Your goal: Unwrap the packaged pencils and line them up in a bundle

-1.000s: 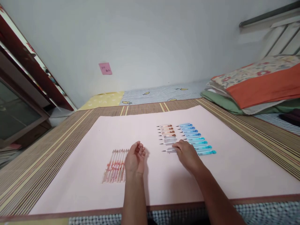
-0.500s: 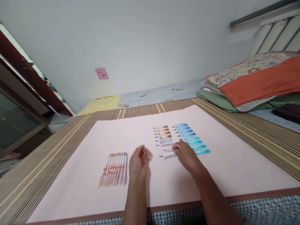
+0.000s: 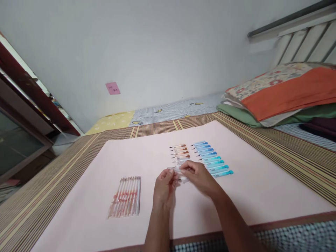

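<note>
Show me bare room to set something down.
On the pink sheet, room lies between the blue pens and the right edge, and beyond the reddish pens towards the far edge. It is crowded around the brown pens, where the left hand and right hand meet at a pale pen.

On the mat (image 3: 78,154) before me lies the sheet (image 3: 89,196): on its left, a row of pens (image 3: 126,197); on its right, an inner pen column (image 3: 181,153) and an outer pen column (image 3: 214,159); above its middle, my left hand (image 3: 165,187) and right hand (image 3: 201,176); behind it, the wall (image 3: 170,45); past its far right corner, cushions (image 3: 286,98)
</note>
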Action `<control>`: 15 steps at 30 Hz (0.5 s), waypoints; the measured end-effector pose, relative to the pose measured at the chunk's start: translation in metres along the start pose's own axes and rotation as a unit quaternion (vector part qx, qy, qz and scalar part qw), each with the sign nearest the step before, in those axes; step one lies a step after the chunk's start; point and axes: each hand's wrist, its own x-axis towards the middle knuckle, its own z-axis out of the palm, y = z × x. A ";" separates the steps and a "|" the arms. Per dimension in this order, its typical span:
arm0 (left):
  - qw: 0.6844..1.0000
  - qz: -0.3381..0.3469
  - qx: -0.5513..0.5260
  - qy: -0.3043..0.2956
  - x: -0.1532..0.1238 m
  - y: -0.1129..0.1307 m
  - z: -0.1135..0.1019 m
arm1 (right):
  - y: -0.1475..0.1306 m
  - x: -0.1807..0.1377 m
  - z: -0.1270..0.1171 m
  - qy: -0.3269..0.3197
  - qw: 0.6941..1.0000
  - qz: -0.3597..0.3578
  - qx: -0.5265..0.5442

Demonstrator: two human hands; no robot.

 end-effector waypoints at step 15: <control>0.951 -0.037 -0.303 0.060 0.008 0.036 -0.030 | 0.029 -0.006 -0.037 0.092 0.960 0.048 -0.259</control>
